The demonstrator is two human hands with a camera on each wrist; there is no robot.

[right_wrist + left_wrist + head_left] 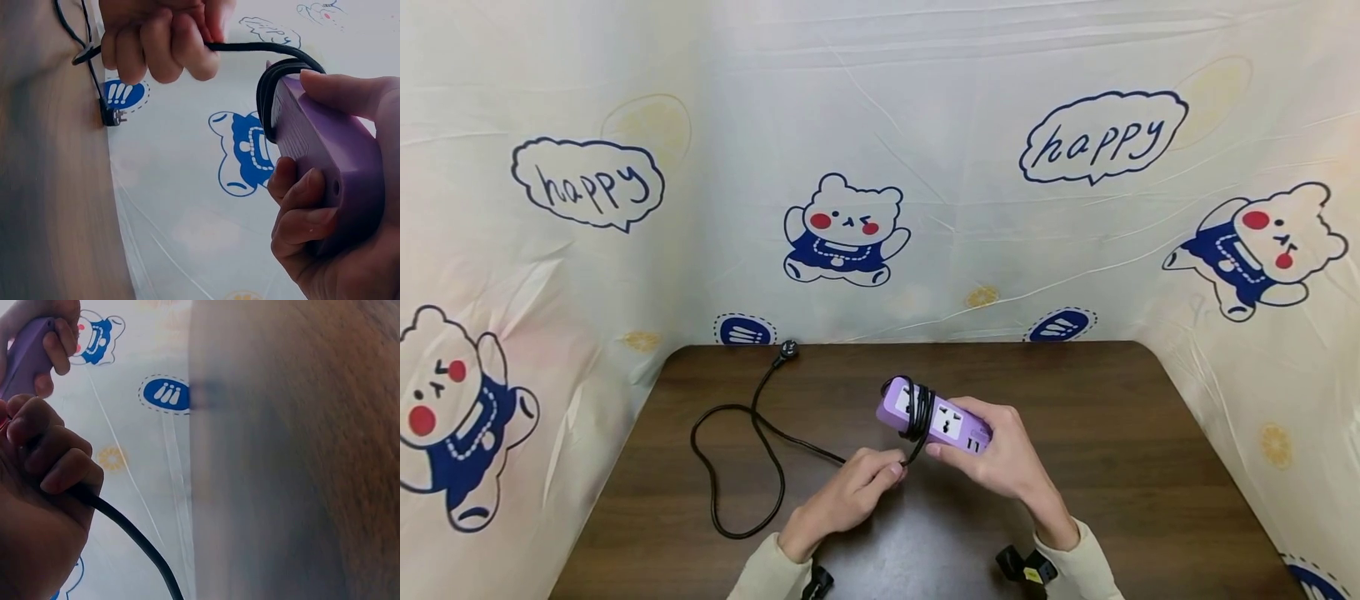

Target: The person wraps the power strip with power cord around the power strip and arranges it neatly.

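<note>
My right hand (pixel 1003 446) grips the lower right end of a purple power strip (pixel 977 427), fingers curled round its body. Several turns of black cord (pixel 919 412) wrap the strip's other half, leaving a white socket face and two USB ports showing. In the right wrist view the strip (pixel 350 169) is seen from its end and underside. My left hand (pixel 853 487) holds the cord just below the strip, its fingers curled round it. From that fist the cord (pixel 134 531) trails out in the left wrist view. Both hands are above the table.
The loose cord lies in a loop (pixel 711 475) on the left of the brown table (pixel 1112 400). Its plug (pixel 787 350) rests at the back edge. A printed curtain (pixel 955 167) stands behind and at both sides. Each wrist wears a small black camera (pixel 1026 568).
</note>
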